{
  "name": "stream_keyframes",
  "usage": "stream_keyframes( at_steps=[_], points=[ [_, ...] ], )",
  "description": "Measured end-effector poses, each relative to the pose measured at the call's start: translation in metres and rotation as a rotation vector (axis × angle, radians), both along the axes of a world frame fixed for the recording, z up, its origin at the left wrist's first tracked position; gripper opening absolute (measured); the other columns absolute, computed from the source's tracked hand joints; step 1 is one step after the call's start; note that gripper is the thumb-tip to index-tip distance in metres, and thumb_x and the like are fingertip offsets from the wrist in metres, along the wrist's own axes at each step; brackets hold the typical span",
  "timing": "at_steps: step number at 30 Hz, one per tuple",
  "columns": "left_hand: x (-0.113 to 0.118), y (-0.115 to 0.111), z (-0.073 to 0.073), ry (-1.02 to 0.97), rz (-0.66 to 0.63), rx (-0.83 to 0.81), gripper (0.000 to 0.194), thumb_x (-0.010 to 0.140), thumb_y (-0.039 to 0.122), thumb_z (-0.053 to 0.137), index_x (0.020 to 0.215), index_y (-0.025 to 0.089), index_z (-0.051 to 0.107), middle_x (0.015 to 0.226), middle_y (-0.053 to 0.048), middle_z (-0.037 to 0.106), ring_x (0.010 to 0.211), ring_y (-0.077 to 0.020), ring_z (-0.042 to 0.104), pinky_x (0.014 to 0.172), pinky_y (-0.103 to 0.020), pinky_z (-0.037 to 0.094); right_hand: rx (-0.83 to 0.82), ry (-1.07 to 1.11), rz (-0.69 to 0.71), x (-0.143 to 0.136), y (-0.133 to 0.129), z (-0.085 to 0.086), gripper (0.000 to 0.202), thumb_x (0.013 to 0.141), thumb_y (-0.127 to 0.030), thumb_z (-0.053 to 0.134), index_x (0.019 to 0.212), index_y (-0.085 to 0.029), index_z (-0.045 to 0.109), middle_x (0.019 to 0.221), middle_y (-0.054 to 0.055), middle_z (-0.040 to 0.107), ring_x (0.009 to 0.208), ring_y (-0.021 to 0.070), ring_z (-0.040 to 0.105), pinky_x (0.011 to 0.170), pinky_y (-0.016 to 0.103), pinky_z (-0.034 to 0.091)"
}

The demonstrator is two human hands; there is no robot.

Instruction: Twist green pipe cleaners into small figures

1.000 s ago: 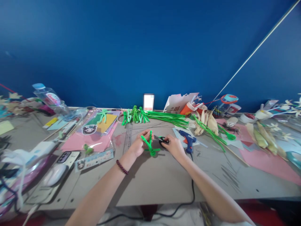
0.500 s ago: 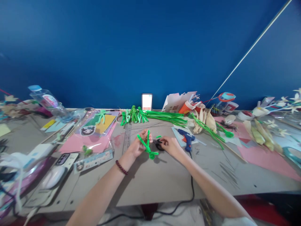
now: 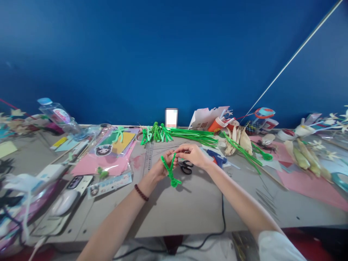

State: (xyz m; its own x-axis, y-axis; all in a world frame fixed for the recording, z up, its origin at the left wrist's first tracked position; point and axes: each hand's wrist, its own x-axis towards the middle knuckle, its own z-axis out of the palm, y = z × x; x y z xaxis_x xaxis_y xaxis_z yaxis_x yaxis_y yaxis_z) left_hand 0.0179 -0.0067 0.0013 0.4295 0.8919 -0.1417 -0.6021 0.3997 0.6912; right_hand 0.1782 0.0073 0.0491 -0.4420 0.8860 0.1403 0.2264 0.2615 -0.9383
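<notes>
A green fuzzy pipe-cleaner figure (image 3: 172,173), with two upper prongs and a round curl below, is held in my left hand (image 3: 161,168), whose fingers are closed round it. My right hand (image 3: 191,154) has its fingertips pinched at the upper right prong, touching the figure close to my left fingers. Black-handled scissors (image 3: 186,167) lie on the table just under my right hand. Behind my right wrist is a blue glue gun (image 3: 217,158), partly covered. Bundled green stems (image 3: 193,135) and several small green figures (image 3: 156,132) lie at the back.
Pink paper and plastic packets (image 3: 102,159), a phone (image 3: 74,182) and a white mouse (image 3: 65,202) are on the left, with a bottle (image 3: 58,115) behind. To the right are dried husks (image 3: 239,139), cups (image 3: 216,125) and pink sheets (image 3: 307,188). A black cable (image 3: 223,214) crosses the front edge.
My right hand has left the scissors, which now lie on the table, and moved up and left to the green figure. My left hand still holds the figure, turned slightly.
</notes>
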Motion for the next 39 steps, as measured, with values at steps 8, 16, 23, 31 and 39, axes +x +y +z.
stream_keyframes(
  at_steps=[8, 16, 23, 31, 39],
  points=[
    [-0.006, 0.002, 0.007, 0.057, 0.019, 0.033, 0.028, 0.065, 0.034, 0.074, 0.083, 0.014, 0.065, 0.072, -0.006, 0.065, 0.068, -0.0167, 0.062, 0.063, -0.027, 0.047, 0.016, 0.004, -0.034, 0.003, 0.008, -0.003, 0.025, 0.075, -0.039, 0.063, 0.082, -0.015, 0.067, 0.075, 0.004, 0.068, 0.065, 0.0145, 0.062, 0.061, 0.025, 0.048],
    [-0.004, 0.001, 0.011, 0.294, 0.245, 0.246, 0.036, 0.057, 0.038, 0.080, 0.080, 0.013, 0.067, 0.066, -0.002, 0.065, 0.059, -0.0108, 0.057, 0.061, -0.023, 0.045, 0.240, -0.015, -0.189, 0.004, 0.013, -0.008, 0.020, 0.076, -0.035, 0.062, 0.079, -0.016, 0.066, 0.077, 0.003, 0.067, 0.063, 0.0123, 0.057, 0.058, 0.024, 0.046],
    [-0.004, -0.001, 0.011, 0.332, 0.211, 0.197, 0.027, 0.062, 0.036, 0.076, 0.071, 0.014, 0.063, 0.058, 0.001, 0.058, 0.048, -0.0054, 0.046, 0.048, -0.019, 0.035, 0.369, -0.098, -0.088, 0.005, 0.012, -0.010, 0.016, 0.082, -0.029, 0.057, 0.086, -0.019, 0.070, 0.086, 0.004, 0.070, 0.072, 0.0154, 0.061, 0.063, 0.025, 0.047],
    [-0.005, -0.001, 0.009, 0.287, 0.142, 0.150, 0.024, 0.065, 0.034, 0.074, 0.072, 0.014, 0.061, 0.052, 0.005, 0.049, 0.045, -0.0037, 0.040, 0.044, -0.017, 0.028, 0.581, -0.234, -0.007, 0.010, 0.011, -0.002, 0.019, 0.088, -0.028, 0.051, 0.086, -0.019, 0.068, 0.085, 0.006, 0.069, 0.073, 0.0152, 0.061, 0.062, 0.024, 0.046],
    [-0.006, 0.000, 0.007, 0.293, 0.139, 0.203, 0.023, 0.067, 0.033, 0.072, 0.063, 0.013, 0.060, 0.048, 0.006, 0.043, 0.043, -0.0036, 0.035, 0.043, -0.019, 0.026, 0.762, -0.370, 0.022, 0.012, 0.009, -0.003, 0.023, 0.092, -0.025, 0.043, 0.094, -0.021, 0.065, 0.093, 0.007, 0.069, 0.093, 0.0179, 0.061, 0.082, 0.029, 0.047]
  ],
)
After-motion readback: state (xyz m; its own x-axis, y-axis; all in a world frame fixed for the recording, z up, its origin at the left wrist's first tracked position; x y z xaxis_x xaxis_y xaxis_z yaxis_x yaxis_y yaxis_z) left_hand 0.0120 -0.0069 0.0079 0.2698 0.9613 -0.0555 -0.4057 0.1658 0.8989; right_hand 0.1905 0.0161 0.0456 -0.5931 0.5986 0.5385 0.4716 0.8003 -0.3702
